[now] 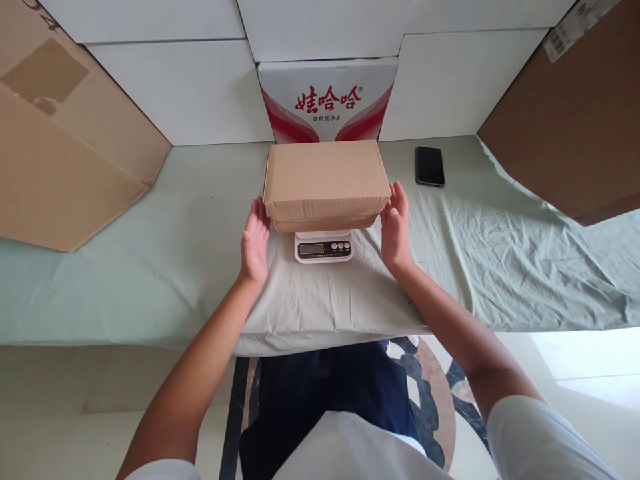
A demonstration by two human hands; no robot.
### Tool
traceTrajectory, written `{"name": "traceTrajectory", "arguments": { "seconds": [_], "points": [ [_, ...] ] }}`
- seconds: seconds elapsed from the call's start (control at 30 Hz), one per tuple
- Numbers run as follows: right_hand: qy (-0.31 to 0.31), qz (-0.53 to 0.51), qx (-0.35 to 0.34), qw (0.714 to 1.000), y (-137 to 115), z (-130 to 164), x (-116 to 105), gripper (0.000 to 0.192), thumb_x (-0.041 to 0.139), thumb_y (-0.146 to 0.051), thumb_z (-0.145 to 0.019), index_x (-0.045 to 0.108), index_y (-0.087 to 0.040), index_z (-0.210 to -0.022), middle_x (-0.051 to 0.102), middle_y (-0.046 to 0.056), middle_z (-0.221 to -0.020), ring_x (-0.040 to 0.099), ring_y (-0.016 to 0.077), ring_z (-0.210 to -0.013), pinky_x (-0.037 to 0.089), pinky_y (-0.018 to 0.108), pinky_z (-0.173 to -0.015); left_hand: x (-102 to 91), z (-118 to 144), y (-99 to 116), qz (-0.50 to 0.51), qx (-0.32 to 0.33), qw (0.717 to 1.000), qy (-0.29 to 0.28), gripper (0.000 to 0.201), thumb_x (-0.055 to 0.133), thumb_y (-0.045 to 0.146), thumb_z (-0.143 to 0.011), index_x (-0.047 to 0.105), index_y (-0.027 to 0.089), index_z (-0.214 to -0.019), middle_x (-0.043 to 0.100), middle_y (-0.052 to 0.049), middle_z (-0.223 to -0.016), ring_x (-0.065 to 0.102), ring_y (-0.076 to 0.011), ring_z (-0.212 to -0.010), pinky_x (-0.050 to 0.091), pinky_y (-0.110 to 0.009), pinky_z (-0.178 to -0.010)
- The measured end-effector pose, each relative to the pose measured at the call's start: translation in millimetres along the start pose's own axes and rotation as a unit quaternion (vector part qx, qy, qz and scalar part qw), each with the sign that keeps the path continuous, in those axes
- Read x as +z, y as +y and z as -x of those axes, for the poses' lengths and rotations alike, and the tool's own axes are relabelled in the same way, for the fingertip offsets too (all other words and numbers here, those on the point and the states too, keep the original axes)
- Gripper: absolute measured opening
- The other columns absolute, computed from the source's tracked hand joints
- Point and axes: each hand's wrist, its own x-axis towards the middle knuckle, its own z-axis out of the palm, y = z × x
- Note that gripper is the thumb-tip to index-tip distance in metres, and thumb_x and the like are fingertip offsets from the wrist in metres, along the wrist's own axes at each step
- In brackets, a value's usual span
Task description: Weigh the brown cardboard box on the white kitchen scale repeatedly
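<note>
A closed brown cardboard box (327, 173) is over a small white digital scale (324, 248), covering most of its platform; the scale's display and buttons face me. My left hand (255, 240) is at the box's left side, fingers stretched out along it and palm turned inward. On the other side my right hand (396, 227) has its fingers extended by the front right corner, the tips partly hidden by the box. Both hands are close against the sides; whether they press on it I cannot tell.
A black phone (429, 166) lies right of the box on the green cloth (210, 267). Behind stands a white and red carton (329, 100) among white panels. Large cardboard boxes flank the table at left (75, 153) and right (575, 127).
</note>
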Motion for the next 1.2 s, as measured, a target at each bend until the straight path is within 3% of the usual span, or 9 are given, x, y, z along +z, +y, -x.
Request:
{"name": "traceTrajectory", "arguments": {
  "seconds": [0.3, 0.6, 1.2],
  "points": [
    [-0.029, 0.023, -0.003, 0.999, 2, 1, 0, 0.071, 0.039, -0.075, -0.096, 0.021, -0.049, -0.16, 0.026, -0.006, -0.177, 0.026, 0.0265, -0.167, 0.026, 0.061, -0.137, 0.9, 0, 0, 0.001, -0.011, 1.0, -0.006, 0.089, 0.04, 0.091, -0.084, 0.051, 0.039, -0.155, 0.035, -0.001, -0.175, 0.024, -0.0286, -0.166, 0.023, -0.045, -0.135],
    [-0.033, -0.002, 0.003, 0.999, -3, 1, 8, 0.072, 0.045, -0.076, -0.091, 0.036, -0.044, -0.155, 0.037, -0.004, -0.171, 0.031, 0.0288, -0.163, 0.026, 0.062, -0.136, 3.0, 2, 0, -0.004, -0.015, 1.0, -0.017, 0.09, 0.039, 0.092, -0.084, 0.05, 0.038, -0.156, 0.037, -0.004, -0.174, 0.028, -0.0306, -0.164, 0.026, -0.047, -0.133],
    [-0.046, 0.053, -0.01, 0.998, -10, 1, 12, 0.071, 0.038, -0.08, -0.092, 0.041, -0.044, -0.152, 0.045, -0.001, -0.163, 0.033, 0.0291, -0.16, 0.035, 0.06, -0.132, 9.0, 0, 1, -0.007, -0.01, 1.0, -0.017, 0.092, 0.044, 0.093, -0.081, 0.052, 0.038, -0.155, 0.039, -0.005, -0.173, 0.029, -0.0314, -0.164, 0.029, -0.048, -0.132]
  ]
}}
